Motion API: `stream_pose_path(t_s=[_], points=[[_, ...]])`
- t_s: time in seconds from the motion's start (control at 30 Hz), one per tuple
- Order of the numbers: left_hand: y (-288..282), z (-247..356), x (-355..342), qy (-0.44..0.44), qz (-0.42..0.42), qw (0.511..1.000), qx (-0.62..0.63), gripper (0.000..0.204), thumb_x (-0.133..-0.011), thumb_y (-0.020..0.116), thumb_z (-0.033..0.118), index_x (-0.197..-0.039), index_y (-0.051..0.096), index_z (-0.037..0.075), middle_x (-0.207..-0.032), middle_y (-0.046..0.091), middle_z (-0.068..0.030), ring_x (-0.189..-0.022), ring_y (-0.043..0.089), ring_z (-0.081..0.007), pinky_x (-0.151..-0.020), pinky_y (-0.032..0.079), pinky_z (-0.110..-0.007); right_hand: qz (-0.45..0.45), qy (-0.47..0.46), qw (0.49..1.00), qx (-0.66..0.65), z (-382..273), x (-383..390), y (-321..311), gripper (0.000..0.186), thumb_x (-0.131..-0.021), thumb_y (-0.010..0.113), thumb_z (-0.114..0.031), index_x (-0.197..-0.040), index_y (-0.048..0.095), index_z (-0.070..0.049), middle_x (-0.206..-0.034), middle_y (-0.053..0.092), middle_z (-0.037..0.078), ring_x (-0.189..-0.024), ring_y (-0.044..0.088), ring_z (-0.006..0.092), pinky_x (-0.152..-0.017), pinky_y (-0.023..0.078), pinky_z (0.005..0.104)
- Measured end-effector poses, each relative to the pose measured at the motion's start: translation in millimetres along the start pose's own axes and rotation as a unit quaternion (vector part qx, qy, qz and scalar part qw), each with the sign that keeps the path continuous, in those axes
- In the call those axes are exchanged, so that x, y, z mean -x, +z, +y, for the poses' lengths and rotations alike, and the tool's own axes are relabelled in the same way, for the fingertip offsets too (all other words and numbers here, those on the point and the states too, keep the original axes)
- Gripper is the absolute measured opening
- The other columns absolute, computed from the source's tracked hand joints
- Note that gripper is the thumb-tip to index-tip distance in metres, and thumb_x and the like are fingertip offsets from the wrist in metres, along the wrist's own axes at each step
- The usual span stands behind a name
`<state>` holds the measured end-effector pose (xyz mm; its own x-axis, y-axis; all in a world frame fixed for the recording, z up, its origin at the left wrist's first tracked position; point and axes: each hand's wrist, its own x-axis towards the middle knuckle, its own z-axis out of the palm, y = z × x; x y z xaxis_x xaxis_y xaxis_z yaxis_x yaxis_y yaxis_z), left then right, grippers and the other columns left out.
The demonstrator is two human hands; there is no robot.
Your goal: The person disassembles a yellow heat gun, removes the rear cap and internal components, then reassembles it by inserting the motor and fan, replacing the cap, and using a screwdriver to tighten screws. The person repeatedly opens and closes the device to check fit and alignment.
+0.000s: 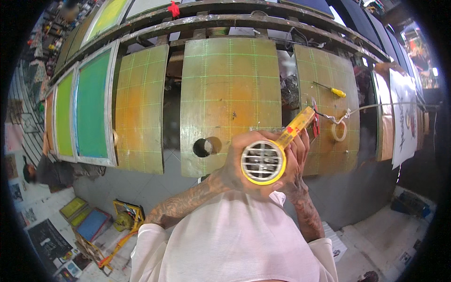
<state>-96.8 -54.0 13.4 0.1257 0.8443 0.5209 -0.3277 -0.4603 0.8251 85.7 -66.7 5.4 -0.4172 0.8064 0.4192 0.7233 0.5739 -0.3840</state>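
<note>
A yellow heat gun [297, 127] is held in front of my chest, its round grille end turned up toward me. My left hand [236, 149] wraps round its body from the left. On the other side, my right hand [297, 155] is closed on it below the handle; some of its fingers are hidden behind the gun. A grey cord [376, 105] with a twisted joint runs right from the handle's end. Left of my left hand, a short metal tube [203, 148] stands on the middle board [230, 61].
On the right board [324, 61] lie a yellow-handled screwdriver [337, 92], red-handled pliers [315, 126] and a tape roll [338, 132]. Framed screens, green [96, 103] and yellow-green [64, 117], lean at left. A dark rail [211, 21] runs behind. A person [56, 169] is at far left.
</note>
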Motion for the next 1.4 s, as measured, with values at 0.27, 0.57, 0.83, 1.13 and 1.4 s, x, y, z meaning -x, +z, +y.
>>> stream_pose_path(t_s=[0.27,0.57,0.83,1.13,1.4], points=[[5,6,-21,-0.196,0.112,0.966,0.126,0.067,-0.098,0.072,0.034,-0.150,0.038,0.010,-0.124,0.065,-0.0149,-0.115,0.066,-0.0222,-0.096,0.059,-0.041,0.121,0.016,0.989,-0.083,-18,-15,-4,0.086,-0.085,0.076,-0.063,-0.138,0.049,-0.002,-0.138,0.050,0.025,-0.139,0.043,0.0483,-0.119,0.026,0.0731],[-86,-34,-49,-0.342,0.325,0.675,0.568,0.065,-0.096,0.066,0.047,-0.133,0.055,-0.005,-0.121,0.067,-0.0188,-0.114,0.066,-0.0350,-0.105,0.054,-0.049,-0.066,0.209,0.974,-0.060,1,77,29,0.077,-0.081,0.086,-0.040,-0.144,0.055,-0.008,-0.144,0.048,0.021,-0.131,0.050,0.0412,-0.107,0.044,0.0517],[-80,-23,-39,-0.366,0.299,0.712,0.520,0.055,-0.098,0.064,0.047,-0.131,0.065,0.002,-0.132,0.069,-0.0154,-0.119,0.065,-0.0359,-0.108,0.053,-0.051,-0.160,0.291,0.943,-0.033,8,96,84,0.088,-0.077,0.088,-0.033,-0.155,0.049,-0.019,-0.150,0.048,0.016,-0.133,0.050,0.0385,-0.110,0.042,0.0510],[-94,-16,-50,-0.391,0.362,0.709,0.462,0.051,-0.098,0.066,0.045,-0.126,0.067,0.002,-0.128,0.069,-0.0196,-0.120,0.065,-0.0388,-0.106,0.054,-0.052,-0.156,0.276,0.948,-0.033,17,98,101,0.078,-0.074,0.088,-0.017,-0.145,0.056,-0.014,-0.138,0.053,0.017,-0.124,0.053,0.0364,-0.103,0.046,0.0489],[-117,-12,-45,-0.365,0.325,0.705,0.514,0.048,-0.103,0.058,0.037,-0.129,0.064,-0.003,-0.130,0.067,-0.0248,-0.123,0.063,-0.0447,-0.108,0.055,-0.056,-0.031,0.281,0.938,-0.203,-14,53,57,0.073,-0.073,0.088,-0.012,-0.141,0.060,-0.010,-0.134,0.055,0.018,-0.124,0.058,0.0372,-0.105,0.050,0.0460]])
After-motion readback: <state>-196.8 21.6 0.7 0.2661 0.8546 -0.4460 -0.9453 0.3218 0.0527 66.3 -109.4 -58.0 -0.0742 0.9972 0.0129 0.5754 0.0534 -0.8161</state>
